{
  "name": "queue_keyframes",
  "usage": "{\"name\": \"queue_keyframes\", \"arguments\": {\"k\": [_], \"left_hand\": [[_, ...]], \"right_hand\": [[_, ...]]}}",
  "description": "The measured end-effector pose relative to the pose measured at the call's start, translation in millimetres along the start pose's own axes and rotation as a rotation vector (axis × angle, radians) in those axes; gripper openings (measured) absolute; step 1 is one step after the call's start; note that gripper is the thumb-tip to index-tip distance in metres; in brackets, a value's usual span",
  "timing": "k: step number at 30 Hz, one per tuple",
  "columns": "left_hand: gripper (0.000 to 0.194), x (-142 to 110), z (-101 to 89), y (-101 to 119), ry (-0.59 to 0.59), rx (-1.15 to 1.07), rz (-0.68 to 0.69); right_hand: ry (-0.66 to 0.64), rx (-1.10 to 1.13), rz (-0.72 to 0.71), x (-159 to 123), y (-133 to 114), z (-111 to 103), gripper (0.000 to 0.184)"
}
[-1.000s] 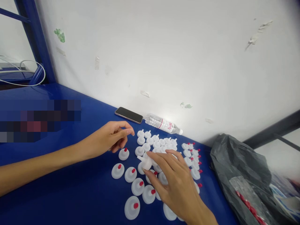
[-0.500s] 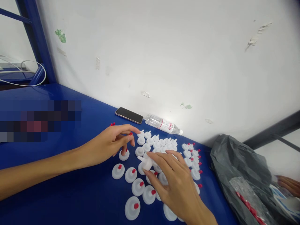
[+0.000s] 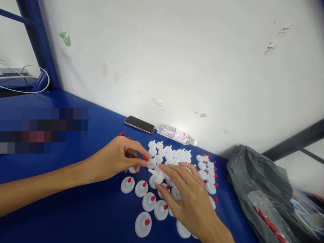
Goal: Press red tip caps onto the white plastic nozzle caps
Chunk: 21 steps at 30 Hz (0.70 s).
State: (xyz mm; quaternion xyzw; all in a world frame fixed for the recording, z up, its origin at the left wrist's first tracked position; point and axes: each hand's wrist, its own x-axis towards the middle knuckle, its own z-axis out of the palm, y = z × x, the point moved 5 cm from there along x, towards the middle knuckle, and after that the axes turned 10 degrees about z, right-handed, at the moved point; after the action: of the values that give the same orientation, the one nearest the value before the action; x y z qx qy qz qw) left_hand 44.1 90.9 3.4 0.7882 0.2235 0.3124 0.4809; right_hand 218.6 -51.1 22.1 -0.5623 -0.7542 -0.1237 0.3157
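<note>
Between the thumb and forefinger of my left hand [image 3: 128, 156] is a small red cap [image 3: 145, 158], pinched shut. It is just left of and above the spout of a white plastic nozzle lid [image 3: 158, 177]. My right hand [image 3: 188, 192] grips that lid by its rim with thumb and fingers, its spout pointing left. Around and under both hands lie many white nozzle lids. Some are bare, like the group [image 3: 169, 155] behind my hands; others wear red caps, such as the lid [image 3: 143, 224] at the front.
A phone [image 3: 139, 124] and a clear plastic bottle [image 3: 176, 133] lie along the wall [image 3: 177, 67]. Loose red caps [image 3: 122, 134] are on the blue table [image 3: 83, 209] beyond my left hand. At the right stands a grey plastic bag [image 3: 255, 179] with a clear bag of red pieces [image 3: 269, 222].
My left hand has lowered slightly and moved the red cap right and down, close to the spout. The right hand holds the lid in the same place.
</note>
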Motion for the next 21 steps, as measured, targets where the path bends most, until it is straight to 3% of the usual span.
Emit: {"name": "queue_keyframes", "arguments": {"k": [13,21], "left_hand": [[0.014,-4.5,8.3,3.4,-0.091,0.008,0.104],[0.011,-7.4,12.6,12.9,-0.112,0.089,0.334]], "right_hand": [[0.011,-0.004,-0.024,1.0,-2.8,-3.0,0.024],[-0.005,-0.01,-0.123,2.1,-8.8,-6.4,0.027]]}}
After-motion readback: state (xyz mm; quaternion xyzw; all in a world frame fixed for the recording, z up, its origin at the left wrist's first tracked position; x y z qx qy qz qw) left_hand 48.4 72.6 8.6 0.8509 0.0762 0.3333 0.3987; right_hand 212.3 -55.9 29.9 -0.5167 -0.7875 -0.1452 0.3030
